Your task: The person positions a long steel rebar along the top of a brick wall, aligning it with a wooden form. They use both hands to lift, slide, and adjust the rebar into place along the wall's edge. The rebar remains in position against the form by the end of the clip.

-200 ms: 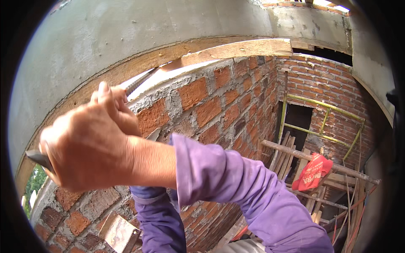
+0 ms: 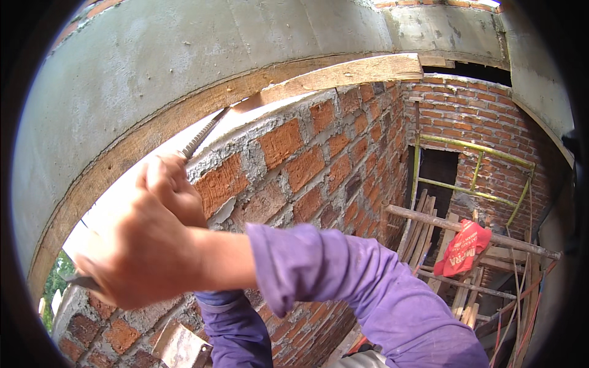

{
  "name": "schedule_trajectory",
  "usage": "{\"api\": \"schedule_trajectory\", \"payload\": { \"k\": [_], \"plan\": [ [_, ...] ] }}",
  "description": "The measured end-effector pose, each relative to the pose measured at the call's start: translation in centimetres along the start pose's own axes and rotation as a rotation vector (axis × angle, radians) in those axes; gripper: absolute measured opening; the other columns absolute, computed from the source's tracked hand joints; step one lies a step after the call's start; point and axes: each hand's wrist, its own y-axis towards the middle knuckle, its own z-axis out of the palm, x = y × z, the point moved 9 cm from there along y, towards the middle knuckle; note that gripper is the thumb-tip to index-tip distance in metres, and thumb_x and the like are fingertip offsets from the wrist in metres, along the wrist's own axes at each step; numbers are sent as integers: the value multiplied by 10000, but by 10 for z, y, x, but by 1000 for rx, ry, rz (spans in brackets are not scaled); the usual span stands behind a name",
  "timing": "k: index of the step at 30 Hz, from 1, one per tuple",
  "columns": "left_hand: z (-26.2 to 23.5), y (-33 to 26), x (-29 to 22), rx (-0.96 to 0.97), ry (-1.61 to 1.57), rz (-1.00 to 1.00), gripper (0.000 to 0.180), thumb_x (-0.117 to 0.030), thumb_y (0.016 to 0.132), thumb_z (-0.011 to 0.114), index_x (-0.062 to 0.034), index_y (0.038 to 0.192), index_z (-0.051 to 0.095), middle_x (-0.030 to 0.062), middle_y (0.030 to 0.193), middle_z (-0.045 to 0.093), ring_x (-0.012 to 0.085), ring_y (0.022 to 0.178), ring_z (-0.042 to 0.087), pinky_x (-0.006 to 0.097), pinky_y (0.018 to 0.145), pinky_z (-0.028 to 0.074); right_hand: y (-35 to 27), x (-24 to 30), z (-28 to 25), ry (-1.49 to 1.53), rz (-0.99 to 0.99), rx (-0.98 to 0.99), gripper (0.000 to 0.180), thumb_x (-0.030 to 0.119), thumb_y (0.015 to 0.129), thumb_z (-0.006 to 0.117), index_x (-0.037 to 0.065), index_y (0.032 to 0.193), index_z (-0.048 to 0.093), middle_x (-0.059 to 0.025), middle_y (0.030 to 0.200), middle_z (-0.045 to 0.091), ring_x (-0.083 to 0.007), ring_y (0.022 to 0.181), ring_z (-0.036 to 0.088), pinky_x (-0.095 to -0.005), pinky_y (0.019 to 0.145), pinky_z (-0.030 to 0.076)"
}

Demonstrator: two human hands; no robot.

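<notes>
While our right hand (image 2: 132,245) closed its fingers (image 2: 165,184) round the ribbed steel bar (image 2: 205,132), our left hand stayed hidden behind them, grip untellable.

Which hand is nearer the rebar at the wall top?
Right. The right hand grips the rebar above the brick wall; the left hand is hidden behind it, only its purple sleeve showing below.

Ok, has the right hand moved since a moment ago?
Yes. The right hand has dropped down, away from the wooden plank above the brick wall, baring more of the steel rod.
</notes>
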Motion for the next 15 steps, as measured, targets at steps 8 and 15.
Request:
{"api": "schedule_trajectory", "payload": {
  "k": [8,15],
  "plan": [
    [7,49,27,26,16,17,359,-50,946,451,-111,615,326,6,589,336,104,520,360,316,613,505,19,-31,52,117,-25,218,178,213,699,675,134,546,629,-79,512,586,-188,466,604,-375,459,446],
    [-2,-6,16,-178,-100,-62,256,-83,806,524,-132,620,355,12,591,358,141,579,355,367,737,461,-34,-12,54,224,53,467,128,211,702,683,97,647,702,-129,639,675,-281,609,696,-456,564,524]
  ]
}}
